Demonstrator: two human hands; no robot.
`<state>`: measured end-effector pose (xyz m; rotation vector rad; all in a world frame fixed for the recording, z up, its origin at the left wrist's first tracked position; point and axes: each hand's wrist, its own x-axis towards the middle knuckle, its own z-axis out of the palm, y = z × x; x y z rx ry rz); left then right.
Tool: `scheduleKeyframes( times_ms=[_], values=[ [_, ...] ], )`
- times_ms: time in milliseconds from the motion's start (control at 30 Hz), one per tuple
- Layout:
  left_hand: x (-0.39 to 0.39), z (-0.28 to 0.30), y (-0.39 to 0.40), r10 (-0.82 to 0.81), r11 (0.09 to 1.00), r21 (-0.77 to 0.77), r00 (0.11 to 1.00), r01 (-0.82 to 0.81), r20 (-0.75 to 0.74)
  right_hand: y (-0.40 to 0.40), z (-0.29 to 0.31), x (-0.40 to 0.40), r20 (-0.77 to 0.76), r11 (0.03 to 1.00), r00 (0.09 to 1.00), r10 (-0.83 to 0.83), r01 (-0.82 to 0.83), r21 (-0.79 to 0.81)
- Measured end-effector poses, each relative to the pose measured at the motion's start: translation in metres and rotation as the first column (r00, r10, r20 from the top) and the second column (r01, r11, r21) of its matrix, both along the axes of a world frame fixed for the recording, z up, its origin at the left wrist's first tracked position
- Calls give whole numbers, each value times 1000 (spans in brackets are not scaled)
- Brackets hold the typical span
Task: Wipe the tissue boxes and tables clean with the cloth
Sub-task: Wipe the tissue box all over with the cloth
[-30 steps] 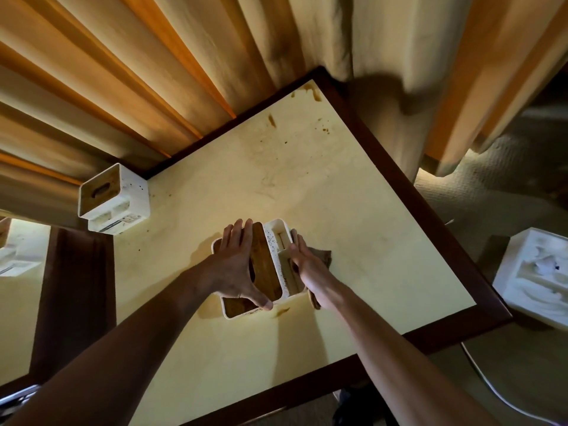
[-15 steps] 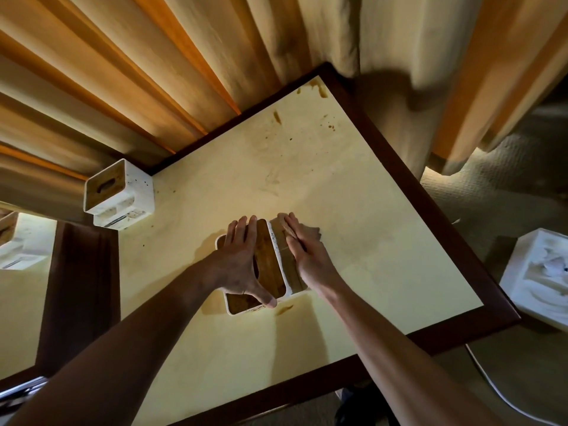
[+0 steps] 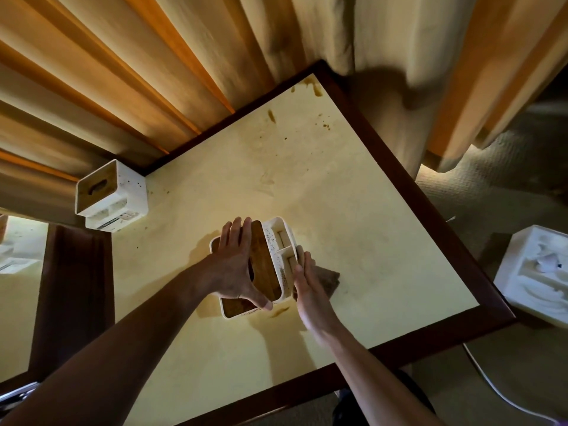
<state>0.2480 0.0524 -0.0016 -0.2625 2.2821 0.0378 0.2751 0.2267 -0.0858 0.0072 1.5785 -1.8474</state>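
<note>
Half a second back my right hand [image 3: 310, 290] lay up over the white side compartments of the tissue box [image 3: 278, 256]; now I see it lower, pulled down toward me along the box's right wall, so both compartments show. Its fingers are straight and flat, pressing the brown cloth [image 3: 329, 279] against that wall, with the cloth bunched out to the right on the table [image 3: 384, 241]. My left hand [image 3: 236, 265] has not shifted: palm and straight fingers spread flat on the box's wooden lid, thumb reaching to the near edge, steadying it. The box sits near the middle of the yellow tabletop. A brown smear [image 3: 279, 312] lies on the table just by its near corner, and more brown stains [image 3: 313, 87] mark the far corner. A second tissue box [image 3: 112, 196] stands at the far left corner, well apart. Pleated curtains [image 3: 153, 72] hang behind the table. To the right, on the carpet, sits a white moulded tray [image 3: 534, 275], with a white cable [image 3: 504, 392] nearby.
</note>
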Motion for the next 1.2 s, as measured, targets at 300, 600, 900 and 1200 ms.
scheduleKeyframes(
  times_ms=[300, 600, 900, 1200],
  values=[
    [-1, 0, 2, -4, 1000, -12, 1000, 4, 2, -23, -32, -27, 148, 989, 988, 51, -71, 130],
    [0, -1, 2, 10, 1000, 7, 1000, -10, 10, -37, -30, -61, 7, 981, 992, 124, -124, 148],
    [0, -3, -1, 28, 999, 22, 999, -28, 19, -32, -14, -93, -38, 989, 997, 74, -78, -125],
    [-1, -3, -1, 12, 1000, 13, 1000, -12, 28, -14, -13, -47, -72, 991, 997, -39, 29, -130]
  ],
)
